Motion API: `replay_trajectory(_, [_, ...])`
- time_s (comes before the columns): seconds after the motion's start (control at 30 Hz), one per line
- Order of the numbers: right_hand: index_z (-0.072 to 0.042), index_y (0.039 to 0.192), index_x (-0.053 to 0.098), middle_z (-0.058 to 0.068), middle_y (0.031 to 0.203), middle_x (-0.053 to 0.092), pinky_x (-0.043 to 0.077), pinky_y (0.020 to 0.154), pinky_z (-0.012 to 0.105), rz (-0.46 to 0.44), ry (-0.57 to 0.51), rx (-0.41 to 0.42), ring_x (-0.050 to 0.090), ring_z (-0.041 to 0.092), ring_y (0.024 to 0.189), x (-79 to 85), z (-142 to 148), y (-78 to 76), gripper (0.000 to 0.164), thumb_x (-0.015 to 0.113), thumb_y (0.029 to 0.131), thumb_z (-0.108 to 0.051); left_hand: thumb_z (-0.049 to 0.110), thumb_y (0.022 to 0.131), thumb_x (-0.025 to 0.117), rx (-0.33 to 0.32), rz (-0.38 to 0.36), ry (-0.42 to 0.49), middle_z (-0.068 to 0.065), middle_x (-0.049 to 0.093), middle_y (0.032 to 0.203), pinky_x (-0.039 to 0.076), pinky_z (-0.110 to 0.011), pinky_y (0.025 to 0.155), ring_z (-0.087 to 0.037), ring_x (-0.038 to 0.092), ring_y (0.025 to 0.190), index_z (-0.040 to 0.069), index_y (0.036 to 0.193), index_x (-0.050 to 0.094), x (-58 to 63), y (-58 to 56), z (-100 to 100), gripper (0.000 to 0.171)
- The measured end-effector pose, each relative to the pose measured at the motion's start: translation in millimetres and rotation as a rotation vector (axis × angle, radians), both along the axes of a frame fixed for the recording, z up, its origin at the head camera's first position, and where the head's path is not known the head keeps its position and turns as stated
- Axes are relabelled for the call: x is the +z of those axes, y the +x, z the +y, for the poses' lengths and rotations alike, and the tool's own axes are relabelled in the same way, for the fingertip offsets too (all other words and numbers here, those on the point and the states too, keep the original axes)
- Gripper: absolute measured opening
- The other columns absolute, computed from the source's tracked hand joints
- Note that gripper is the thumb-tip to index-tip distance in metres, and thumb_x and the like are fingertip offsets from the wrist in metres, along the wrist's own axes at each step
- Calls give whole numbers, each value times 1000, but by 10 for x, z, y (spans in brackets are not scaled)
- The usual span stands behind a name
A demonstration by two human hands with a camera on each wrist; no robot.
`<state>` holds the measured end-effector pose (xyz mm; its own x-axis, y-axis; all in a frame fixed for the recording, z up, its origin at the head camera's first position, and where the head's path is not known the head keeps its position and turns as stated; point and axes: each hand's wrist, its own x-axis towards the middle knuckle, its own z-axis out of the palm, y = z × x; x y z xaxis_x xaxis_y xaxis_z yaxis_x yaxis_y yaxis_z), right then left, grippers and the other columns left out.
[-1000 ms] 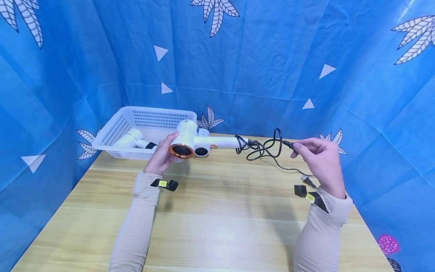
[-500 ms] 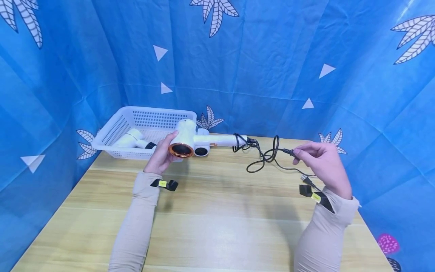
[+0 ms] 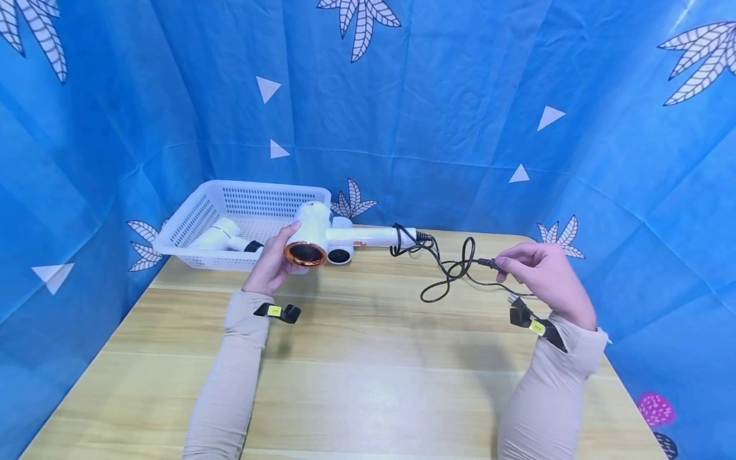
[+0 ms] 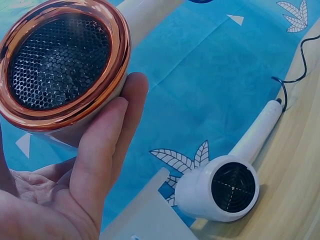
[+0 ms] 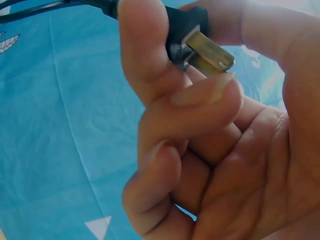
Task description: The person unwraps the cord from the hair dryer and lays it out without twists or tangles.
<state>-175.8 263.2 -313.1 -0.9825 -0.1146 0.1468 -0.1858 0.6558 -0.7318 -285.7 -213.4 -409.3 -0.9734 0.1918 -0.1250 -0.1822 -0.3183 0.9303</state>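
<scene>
In the head view my left hand grips a white hair dryer by its head, thumb on top. Its copper-ringed end faces the left wrist camera, and the handle points right. A black cord is looped round the handle's end and hangs in slack loops. My right hand pinches the plug at the other end of this cord between thumb and fingers, its metal prongs showing in the right wrist view. Behind the held dryer, a second white hair dryer lies on the table.
A white perforated basket stands at the back left, with another white dryer-shaped thing inside. Another plug lies by my right wrist, with a thin black cord running near it. Blue curtain encloses the wooden table.
My right hand has shifted slightly right and down with the plug. The cord's loops have spread and dropped lower. My left hand keeps the hair dryer almost still.
</scene>
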Motion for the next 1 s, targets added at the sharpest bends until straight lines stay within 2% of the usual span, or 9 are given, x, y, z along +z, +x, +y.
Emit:
replay_trajectory(0.27, [-4,113,76,-7,81,78,48,69,21,-54,25,7,55,5,83,-40,157,18,23,65,102,-21,50,101,60,20,-13,1,3,71,97,62,-20,63,-9,73,76,16,121,57,0,-7,-7,39])
replay_trajectory(0.43, [-5,113,76,-5,80,78,49,69,21,-63,49,0,56,6,84,-75,187,-30,24,64,102,-22,50,101,59,14,-3,-5,3,72,95,62,-21,61,-9,73,74,16,120,58,-14,-11,-9,39])
replay_trajectory(0.63, [-6,109,78,1,77,78,37,49,27,-96,39,5,43,3,63,-158,120,-171,22,66,101,-23,48,103,57,-29,6,2,2,70,100,62,-22,61,-10,73,77,18,126,55,-36,-11,-9,37])
replay_trajectory(0.7, [-6,109,78,2,78,78,37,50,27,-104,44,1,43,3,64,-183,96,-215,23,66,100,-24,47,103,56,-32,1,2,2,71,100,62,-22,62,-10,74,78,17,125,55,-39,-9,-7,37])
replay_trajectory(0.87, [-6,112,78,0,80,79,42,65,23,-126,62,-54,52,6,79,-233,58,-299,27,66,100,-28,48,102,57,-42,2,-18,2,69,102,61,-22,64,-10,72,79,18,127,55,-36,-5,3,39])
replay_trajectory(1.0, [-2,115,76,-8,77,78,44,65,22,-132,9,-105,53,6,76,-264,32,-359,30,63,100,-25,49,102,56,-66,13,-49,3,68,104,61,-23,68,-11,70,83,18,130,54,-33,-5,14,42])
